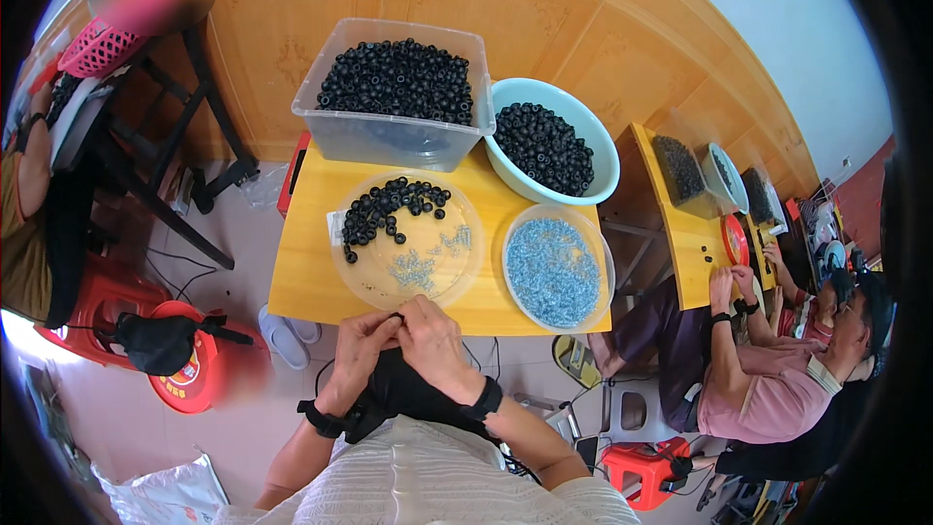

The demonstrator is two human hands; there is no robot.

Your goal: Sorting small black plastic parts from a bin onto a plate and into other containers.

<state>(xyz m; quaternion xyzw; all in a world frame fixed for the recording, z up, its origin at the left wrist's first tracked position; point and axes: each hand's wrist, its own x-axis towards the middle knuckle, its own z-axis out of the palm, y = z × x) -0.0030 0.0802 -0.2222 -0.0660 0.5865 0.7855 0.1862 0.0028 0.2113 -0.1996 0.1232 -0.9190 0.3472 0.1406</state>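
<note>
Both hands at work, viewed from above. My left hand has its thumb and fingertips closed on a small black piece; my right hand meets it there with bent fingers — their tips are hidden, so I cannot tell whether they pinch anything. The piece lies at the very ends of my left fingers, between the two hands, by the near edge of the yellow table. A black band circles my left wrist, and a similar one my right.

Just beyond my grip is a shallow, round, clear tray. Loose black rings cover its far left part; small clear pieces lie nearer my fingers, with a second, smaller patch to their right. Right of the tray stands a round, clear tub of bluish, see-through pieces. Farther back, a rectangular clear bin holds a heap of black rings — beside it, a pale blue basin holds more. At far right, a co-worker in a pink shirt sits at a second yellow table
</note>
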